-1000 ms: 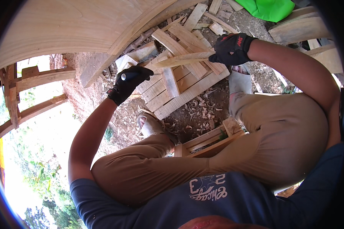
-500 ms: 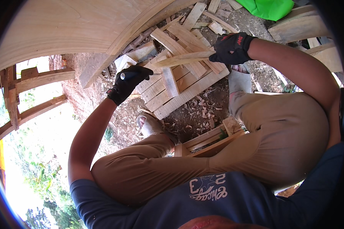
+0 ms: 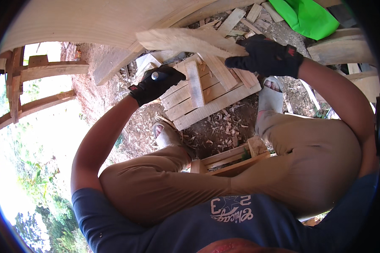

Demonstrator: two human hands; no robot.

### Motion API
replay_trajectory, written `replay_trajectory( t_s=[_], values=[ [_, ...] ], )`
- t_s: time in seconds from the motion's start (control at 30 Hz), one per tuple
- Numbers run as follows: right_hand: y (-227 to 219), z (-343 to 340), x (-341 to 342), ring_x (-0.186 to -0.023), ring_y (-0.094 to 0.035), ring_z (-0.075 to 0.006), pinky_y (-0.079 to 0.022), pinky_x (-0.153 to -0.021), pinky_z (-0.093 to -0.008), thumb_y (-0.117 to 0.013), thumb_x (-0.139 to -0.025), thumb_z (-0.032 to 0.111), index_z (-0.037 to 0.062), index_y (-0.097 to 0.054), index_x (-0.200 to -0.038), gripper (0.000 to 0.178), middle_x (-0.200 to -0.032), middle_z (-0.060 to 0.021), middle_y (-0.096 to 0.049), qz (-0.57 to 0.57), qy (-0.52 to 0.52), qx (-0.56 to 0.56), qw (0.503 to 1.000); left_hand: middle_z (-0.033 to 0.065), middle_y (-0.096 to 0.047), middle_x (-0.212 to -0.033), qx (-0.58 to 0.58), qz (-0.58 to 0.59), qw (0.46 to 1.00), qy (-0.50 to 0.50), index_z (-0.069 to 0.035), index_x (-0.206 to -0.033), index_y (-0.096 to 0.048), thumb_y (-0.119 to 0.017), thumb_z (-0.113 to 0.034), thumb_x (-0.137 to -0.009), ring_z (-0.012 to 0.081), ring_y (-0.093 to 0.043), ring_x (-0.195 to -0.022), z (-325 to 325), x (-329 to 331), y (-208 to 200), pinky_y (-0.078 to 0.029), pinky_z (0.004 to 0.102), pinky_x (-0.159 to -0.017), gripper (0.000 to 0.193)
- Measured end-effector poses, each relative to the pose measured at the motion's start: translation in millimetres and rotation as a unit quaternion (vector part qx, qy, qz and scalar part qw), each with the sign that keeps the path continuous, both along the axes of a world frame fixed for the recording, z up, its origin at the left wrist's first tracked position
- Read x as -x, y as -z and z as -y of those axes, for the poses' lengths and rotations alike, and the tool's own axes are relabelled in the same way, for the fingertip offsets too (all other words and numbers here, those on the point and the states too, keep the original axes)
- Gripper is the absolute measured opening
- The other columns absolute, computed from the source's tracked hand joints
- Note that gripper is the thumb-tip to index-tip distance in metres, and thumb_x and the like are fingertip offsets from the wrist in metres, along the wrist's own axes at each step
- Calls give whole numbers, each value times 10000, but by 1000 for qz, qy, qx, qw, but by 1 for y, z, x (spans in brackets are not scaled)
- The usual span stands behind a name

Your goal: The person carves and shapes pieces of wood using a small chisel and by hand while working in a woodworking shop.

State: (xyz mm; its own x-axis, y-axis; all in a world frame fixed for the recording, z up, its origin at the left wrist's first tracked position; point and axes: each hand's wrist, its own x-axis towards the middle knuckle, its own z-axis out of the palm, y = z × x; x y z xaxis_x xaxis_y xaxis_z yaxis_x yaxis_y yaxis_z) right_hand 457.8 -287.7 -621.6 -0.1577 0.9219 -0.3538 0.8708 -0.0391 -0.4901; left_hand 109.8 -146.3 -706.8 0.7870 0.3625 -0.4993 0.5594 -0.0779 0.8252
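Observation:
My right hand (image 3: 268, 57), in a black glove, grips one end of a flat, shaped wooden piece (image 3: 183, 41) between thumb and fingers. That piece is raised, tilted, and reaches leftward across the scrap wood. My left hand (image 3: 158, 84), gloved too, is closed around a slim hand tool (image 3: 155, 76); only its round, pale butt end shows, and the fingers hide the rest. Beneath both hands lies a low platform of wooden slats (image 3: 217, 109), with a short board (image 3: 194, 84) resting on it next to my left hand.
A large curved wooden panel (image 3: 80, 21) fills the upper left. Offcuts (image 3: 232, 21) and shavings litter the dirt. A green sheet (image 3: 306, 19) lies at the upper right beside stacked timber (image 3: 342, 52). A wooden frame (image 3: 223, 156) sits between my legs.
My right hand has lifted the wooden piece and swung its free end up toward the panel. My left hand has moved slightly right and up with the tool.

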Motion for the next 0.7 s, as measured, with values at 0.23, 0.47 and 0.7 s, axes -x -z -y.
replay_trajectory(
  t_s=[0.23, 0.47, 0.7],
  values=[
    [-80, -1, 17, -887, -681, -374, -531, -804, -472, -733, -990, 477, 40, -718, -1307, 541, -955, -200, -719, 2, -45, -120, 992, 52, -758, -1144, -108, 65, 991, 53, -57, -1221, -779, -688, -216, -1054, 138, -689, -995, 0, 8, 6, -568, 293, -915, 248],
    [-76, 9, 16, -851, -698, -398, -553, -783, -476, -643, -1028, 542, 43, -730, -1062, 507, -964, -209, -722, 90, -103, -125, 983, 74, -789, -1078, -153, 58, 986, -13, -98, -1066, -800, -670, -257, -1023, 212, -727, -1002, 15, 0, 6, -558, 372, -968, 210],
    [-80, 5, 26, -805, -694, -404, -542, -797, -487, -674, -1012, 524, 12, -751, -1193, 549, -850, -205, -716, 22, -63, -62, 996, 79, -786, -1104, -129, 33, 990, 38, -96, -1139, -777, -628, -286, -1060, 204, -720, -1019, 8, 3, 11, -554, 378, -979, 254]
  ],
)
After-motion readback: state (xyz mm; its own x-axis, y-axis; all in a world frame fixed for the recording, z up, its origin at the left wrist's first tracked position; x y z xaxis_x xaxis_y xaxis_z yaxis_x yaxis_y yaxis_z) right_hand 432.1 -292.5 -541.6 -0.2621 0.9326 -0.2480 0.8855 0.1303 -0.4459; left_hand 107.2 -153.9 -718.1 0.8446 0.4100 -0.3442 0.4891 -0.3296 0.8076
